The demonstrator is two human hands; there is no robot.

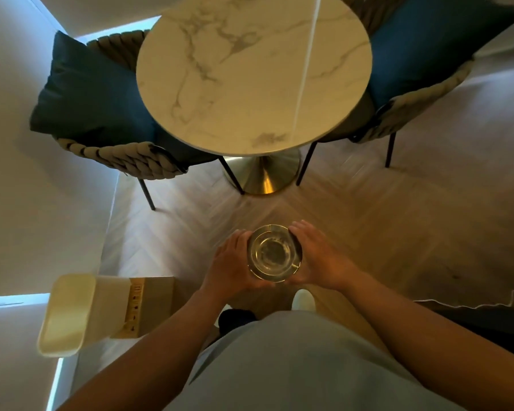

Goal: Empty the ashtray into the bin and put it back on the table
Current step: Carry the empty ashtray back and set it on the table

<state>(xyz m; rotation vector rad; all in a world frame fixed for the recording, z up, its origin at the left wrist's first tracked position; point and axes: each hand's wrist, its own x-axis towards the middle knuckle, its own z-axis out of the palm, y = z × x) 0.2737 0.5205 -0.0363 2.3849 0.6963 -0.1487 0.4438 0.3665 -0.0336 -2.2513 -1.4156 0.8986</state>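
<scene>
Seen from above, a round clear glass ashtray (274,253) is held upright between both hands over the wooden floor; the left hand (231,264) and right hand (319,256) each grasp a side; ahead stands a round white marble table (253,69); a cream plastic bin (80,314) sits at lower left.

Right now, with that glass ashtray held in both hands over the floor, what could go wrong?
1. The glass ashtray is pinched only at its rim between the left hand and right hand; a slip could drop it onto the wooden floor.
2. The round marble table stands between two chairs, so a careless set-down might knock glass against stone.
</scene>
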